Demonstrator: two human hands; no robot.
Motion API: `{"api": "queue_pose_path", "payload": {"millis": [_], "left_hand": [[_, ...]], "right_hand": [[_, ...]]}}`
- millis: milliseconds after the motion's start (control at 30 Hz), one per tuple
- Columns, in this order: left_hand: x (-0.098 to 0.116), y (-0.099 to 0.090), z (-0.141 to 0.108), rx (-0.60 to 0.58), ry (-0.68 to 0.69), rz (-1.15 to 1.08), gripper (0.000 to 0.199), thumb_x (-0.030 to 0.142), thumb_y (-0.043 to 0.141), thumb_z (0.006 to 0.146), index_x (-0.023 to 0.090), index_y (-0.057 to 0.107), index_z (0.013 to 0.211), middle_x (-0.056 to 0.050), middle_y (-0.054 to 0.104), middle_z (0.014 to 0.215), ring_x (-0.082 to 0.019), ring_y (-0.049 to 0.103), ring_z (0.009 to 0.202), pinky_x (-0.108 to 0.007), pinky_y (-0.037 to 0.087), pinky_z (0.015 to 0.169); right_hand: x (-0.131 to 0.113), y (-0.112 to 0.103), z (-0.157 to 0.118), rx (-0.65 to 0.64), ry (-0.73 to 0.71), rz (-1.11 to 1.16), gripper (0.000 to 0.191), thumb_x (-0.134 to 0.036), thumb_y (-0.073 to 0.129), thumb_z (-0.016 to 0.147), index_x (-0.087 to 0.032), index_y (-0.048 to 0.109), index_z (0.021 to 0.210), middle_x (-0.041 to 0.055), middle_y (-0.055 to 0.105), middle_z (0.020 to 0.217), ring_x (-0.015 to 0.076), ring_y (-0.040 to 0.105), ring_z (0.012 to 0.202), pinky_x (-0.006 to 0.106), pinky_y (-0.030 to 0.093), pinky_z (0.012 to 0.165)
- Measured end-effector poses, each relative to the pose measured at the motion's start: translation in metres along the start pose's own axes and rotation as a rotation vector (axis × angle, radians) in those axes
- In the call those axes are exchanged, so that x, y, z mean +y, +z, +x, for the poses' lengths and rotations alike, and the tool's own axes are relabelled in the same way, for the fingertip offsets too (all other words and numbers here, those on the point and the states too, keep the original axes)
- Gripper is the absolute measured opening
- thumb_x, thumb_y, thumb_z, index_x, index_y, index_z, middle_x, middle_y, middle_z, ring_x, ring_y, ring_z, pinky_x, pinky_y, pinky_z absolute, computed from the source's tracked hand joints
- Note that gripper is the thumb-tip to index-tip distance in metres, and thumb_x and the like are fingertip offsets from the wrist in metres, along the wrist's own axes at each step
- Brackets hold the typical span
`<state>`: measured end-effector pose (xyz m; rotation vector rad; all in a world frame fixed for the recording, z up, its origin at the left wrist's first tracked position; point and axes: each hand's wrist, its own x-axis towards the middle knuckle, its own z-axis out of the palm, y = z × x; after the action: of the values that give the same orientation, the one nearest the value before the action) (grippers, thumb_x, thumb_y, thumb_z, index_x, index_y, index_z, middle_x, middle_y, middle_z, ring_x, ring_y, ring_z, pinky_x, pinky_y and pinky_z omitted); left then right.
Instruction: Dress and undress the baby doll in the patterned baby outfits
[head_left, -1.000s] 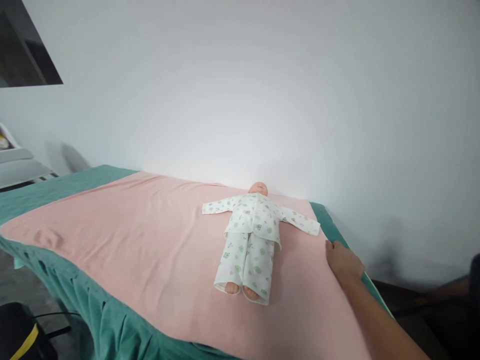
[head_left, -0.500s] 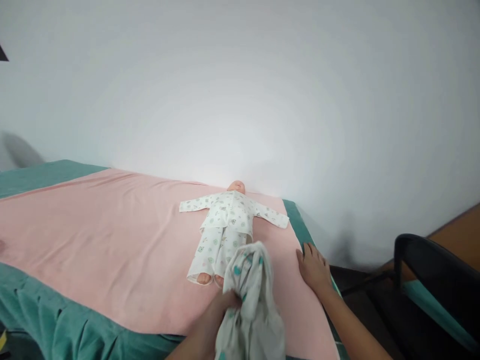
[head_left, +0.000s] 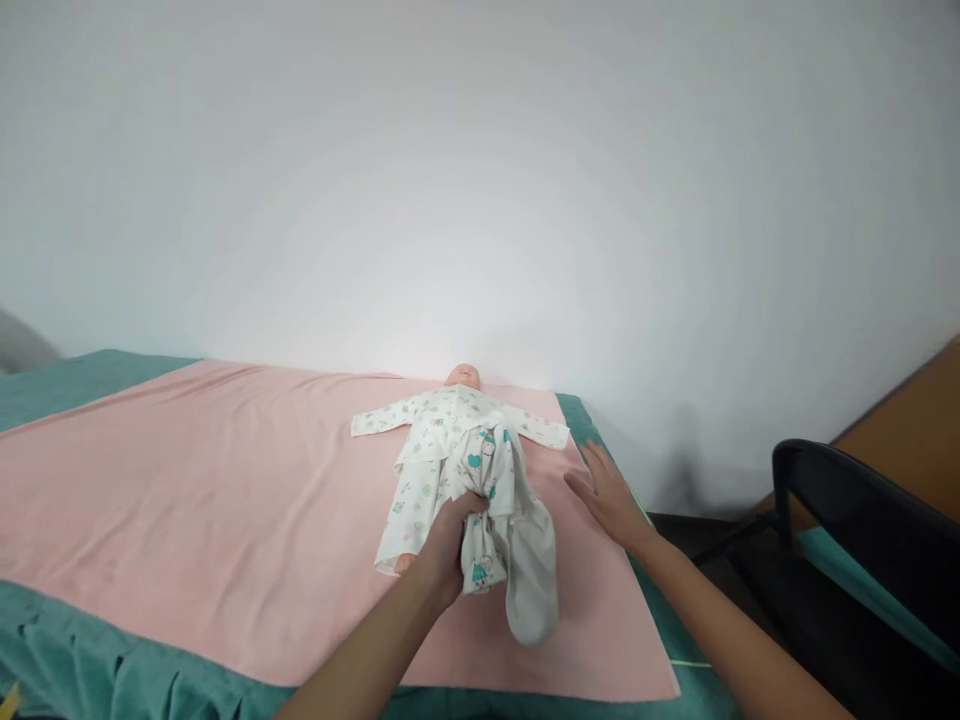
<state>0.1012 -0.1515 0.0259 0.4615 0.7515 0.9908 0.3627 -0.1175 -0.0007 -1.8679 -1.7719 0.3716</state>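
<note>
A: What's the left hand [head_left: 450, 545] doing?

B: Its grip is clamped on a bunched cloth [head_left: 534, 565], white with teal print, held in front of the doll [head_left: 427, 430]. The folds hide the cloth's shape, and some fingertips are lost among them.

A: And the doll?

B: On its back on the pink sheet [head_left: 225, 500], head near the wall [head_left: 480, 180], sleeves spread wide. The cloth covers part of its jacket and most of one leg; by the other hem, a bit of foot [head_left: 405, 564] shows beside the wrist.

A: The right hand [head_left: 611, 500]?

B: Fingers apart, by the sheet's right edge. I can't tell whether it touches.

A: Anything cut off?

B: Both forearms, the black chair [head_left: 862, 515] at right, and the green cover [head_left: 112, 640] under the sheet. Something yellow [head_left: 10, 700] pokes into the bottom left corner, too little to name.
</note>
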Motion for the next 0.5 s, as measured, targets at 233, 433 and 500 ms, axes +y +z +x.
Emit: {"api": "queue_pose_path", "payload": {"millis": [233,433,500], "left_hand": [[0.019,0.000,-0.017,-0.078,0.312,0.279,0.037,0.025,0.066,0.070,0.015,0.063,0.106,-0.009,0.070,0.093,-0.027,0.065,0.085,-0.033,0.051,0.071],[0.033,0.012,-0.016,0.172,0.822,0.706,0.043,0.020,0.067,0.074,0.025,0.058,0.116,-0.006,0.056,0.125,-0.026,0.049,0.119,-0.034,0.039,0.101],[0.033,0.012,-0.014,0.164,0.839,0.752,0.044,0.023,0.066,0.078,0.025,0.055,0.121,-0.007,0.053,0.125,-0.026,0.048,0.119,-0.035,0.038,0.102]], "right_hand": [[-0.127,0.011,-0.042,-0.477,-0.162,1.045,0.083,-0.056,0.066,0.081,-0.031,0.026,0.149,0.0105,0.042,0.149,0.0276,0.049,0.129,0.045,0.041,0.105],[-0.175,0.023,-0.044,-0.311,0.052,1.306,0.062,-0.040,0.075,0.075,-0.023,0.052,0.130,0.0083,0.068,0.117,0.0283,0.063,0.107,0.045,0.050,0.094],[-0.182,0.025,-0.043,-0.236,0.093,1.339,0.054,-0.037,0.074,0.076,-0.020,0.056,0.125,0.0076,0.071,0.108,0.0271,0.066,0.102,0.043,0.051,0.093]]}}
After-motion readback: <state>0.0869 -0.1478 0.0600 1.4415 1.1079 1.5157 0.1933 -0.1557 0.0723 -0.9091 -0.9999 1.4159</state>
